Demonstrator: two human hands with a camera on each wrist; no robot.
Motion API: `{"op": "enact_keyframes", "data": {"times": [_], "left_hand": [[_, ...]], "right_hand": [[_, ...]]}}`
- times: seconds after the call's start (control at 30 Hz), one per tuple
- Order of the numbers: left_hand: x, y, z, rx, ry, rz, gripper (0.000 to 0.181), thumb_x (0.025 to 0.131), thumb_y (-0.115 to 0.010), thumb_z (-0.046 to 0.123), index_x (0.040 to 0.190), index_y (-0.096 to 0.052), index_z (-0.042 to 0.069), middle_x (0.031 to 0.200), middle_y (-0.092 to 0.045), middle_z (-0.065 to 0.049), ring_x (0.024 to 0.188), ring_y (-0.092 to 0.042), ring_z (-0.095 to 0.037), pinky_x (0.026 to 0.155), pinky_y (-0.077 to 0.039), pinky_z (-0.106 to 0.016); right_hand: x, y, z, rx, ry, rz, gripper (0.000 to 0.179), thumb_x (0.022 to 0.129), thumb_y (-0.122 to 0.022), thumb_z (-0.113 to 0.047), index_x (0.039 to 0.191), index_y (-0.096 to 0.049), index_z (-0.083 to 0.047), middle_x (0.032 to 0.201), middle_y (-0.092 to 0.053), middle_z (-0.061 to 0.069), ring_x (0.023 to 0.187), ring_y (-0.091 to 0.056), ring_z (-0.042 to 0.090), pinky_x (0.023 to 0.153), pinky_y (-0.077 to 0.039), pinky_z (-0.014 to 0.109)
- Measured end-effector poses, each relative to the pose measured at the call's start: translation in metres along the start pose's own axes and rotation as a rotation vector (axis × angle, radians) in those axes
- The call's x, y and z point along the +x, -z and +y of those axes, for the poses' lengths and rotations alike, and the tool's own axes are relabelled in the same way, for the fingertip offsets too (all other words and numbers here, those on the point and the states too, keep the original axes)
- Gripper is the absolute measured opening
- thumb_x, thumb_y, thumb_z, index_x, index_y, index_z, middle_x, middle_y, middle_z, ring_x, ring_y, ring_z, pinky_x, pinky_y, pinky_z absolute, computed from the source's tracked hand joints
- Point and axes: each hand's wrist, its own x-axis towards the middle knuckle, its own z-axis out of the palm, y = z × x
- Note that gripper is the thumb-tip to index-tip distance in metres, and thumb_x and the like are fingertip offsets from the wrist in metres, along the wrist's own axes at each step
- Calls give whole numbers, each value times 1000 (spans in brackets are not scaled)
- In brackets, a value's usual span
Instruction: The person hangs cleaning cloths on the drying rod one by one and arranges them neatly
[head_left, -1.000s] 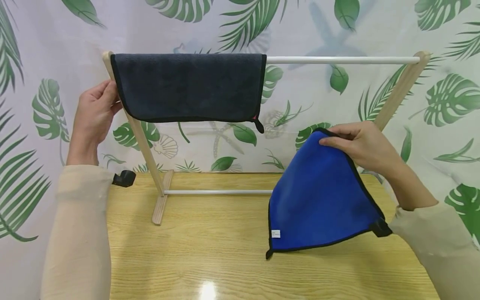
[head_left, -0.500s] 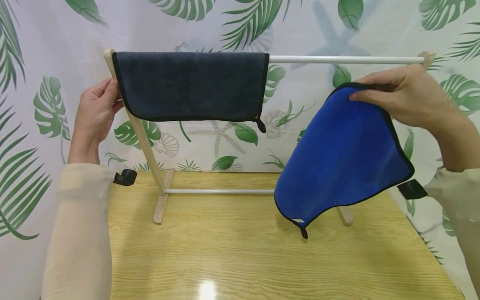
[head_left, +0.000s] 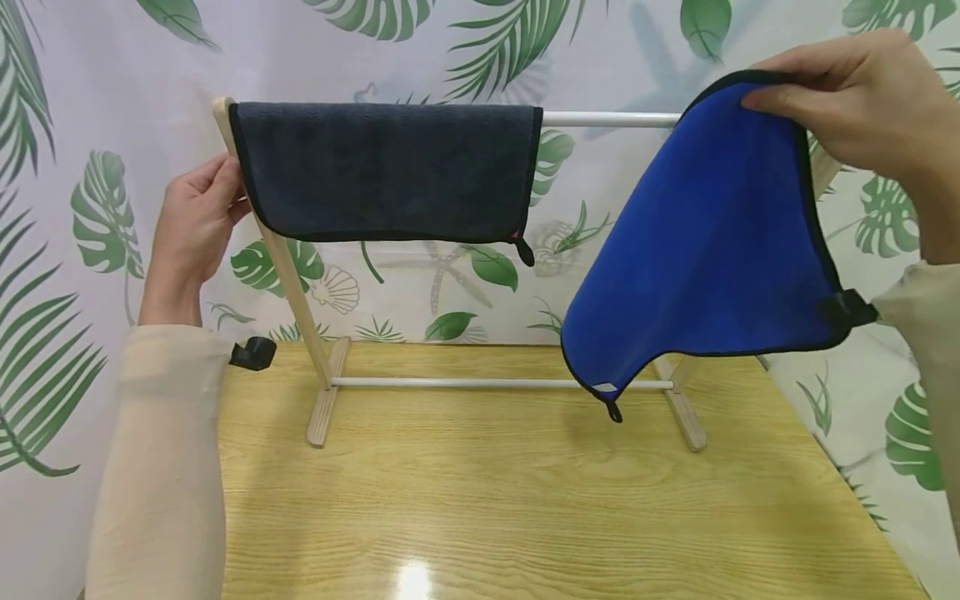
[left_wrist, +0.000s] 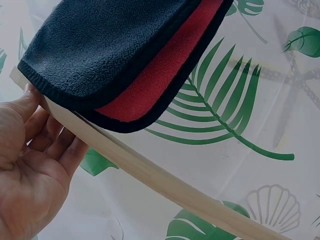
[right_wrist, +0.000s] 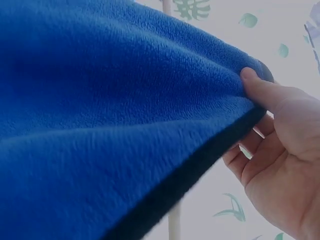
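A dark grey towel point(head_left: 390, 171) with black trim hangs folded over the left part of the rack's white top bar point(head_left: 607, 119). Its red underside point(left_wrist: 150, 87) shows in the left wrist view. My left hand point(head_left: 197, 221) grips the rack's left wooden post point(head_left: 288, 283) beside the towel's edge, thumb in front and fingers behind. At the right, my right hand point(head_left: 870, 100) pinches the black-edged top of a blue towel point(head_left: 705, 242) between thumb and fingers. That towel hangs down in front of the bar's right part and hides the bar's right end and most of the right post.
The rack stands on a wooden table point(head_left: 465, 500), with a lower white bar point(head_left: 480, 382) and wooden feet, one at the left point(head_left: 327, 392) and one at the right point(head_left: 681, 408). Behind hangs a white curtain point(head_left: 622, 50) printed with green leaves.
My right hand has risen and moved right, lifting the blue towel from low before the rack to the top bar's height. The left hand and grey towel keep their places.
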Motion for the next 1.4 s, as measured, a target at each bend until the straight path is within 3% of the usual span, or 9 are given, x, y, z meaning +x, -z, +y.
{"op": "enact_keyframes", "data": {"times": [0.2,0.37,0.47,0.67,0.77,0.87,1.0,1.07,1.4], "left_hand": [[1,-1,0,9,-6,-12,29,101,-64,22,120,-75,2,101,-68,-8,94,-63,-17,87,-52,-21],[1,0,0,32,5,-9,31,101,-65,23,122,-74,3,103,-66,-8,95,-61,-18,88,-52,-20],[0,0,0,36,8,-9,31,101,-64,24,123,-74,3,103,-66,-7,96,-61,-18,88,-52,-20],[0,0,0,39,10,-9,31,101,-64,23,123,-74,3,105,-65,-8,97,-60,-18,89,-51,-20],[-1,0,1,44,8,-10,32,101,-64,24,123,-74,3,105,-65,-8,98,-60,-18,89,-51,-20],[-1,0,2,48,11,-10,33,101,-64,24,124,-73,3,105,-65,-8,98,-60,-19,89,-51,-20],[-2,0,2,27,8,-6,31,101,-64,23,122,-74,2,104,-67,-8,97,-61,-18,88,-52,-20],[-2,0,2,23,6,-3,30,101,-65,22,121,-74,2,103,-67,-8,96,-62,-18,88,-52,-20],[-3,0,3,11,5,-3,31,100,-67,22,121,-75,2,103,-68,-8,95,-63,-18,87,-52,-21]], "right_hand": [[18,7,15,5,-13,6,34,108,-54,-12,136,-64,4,88,-58,-29,75,-57,-9,82,-44,3],[27,8,28,129,-79,-5,37,108,-55,-14,142,-62,-4,95,-61,-19,79,-60,-8,86,-44,5],[30,5,35,226,-129,-6,37,107,-56,-13,141,-62,-1,94,-63,-17,78,-62,-9,82,-44,5],[34,-4,46,260,-236,-2,41,107,-58,-19,139,-60,6,87,-64,-19,71,-64,-9,76,-46,4],[34,-9,48,237,-271,2,45,107,-57,-22,140,-58,8,86,-62,-22,69,-62,-11,75,-46,4],[32,-12,50,158,-309,-1,47,107,-56,-26,141,-58,7,85,-57,-26,70,-59,-13,82,-48,7],[31,-15,51,73,-330,-14,48,108,-55,-30,141,-59,4,82,-52,-28,70,-54,-11,82,-46,7],[30,-17,53,63,-338,-24,48,108,-55,-30,141,-59,4,82,-51,-27,70,-53,-8,77,-43,6],[30,-17,51,11,-396,-69,53,106,-56,-36,137,-61,7,76,-51,-21,79,-47,11,77,-36,22]]}}
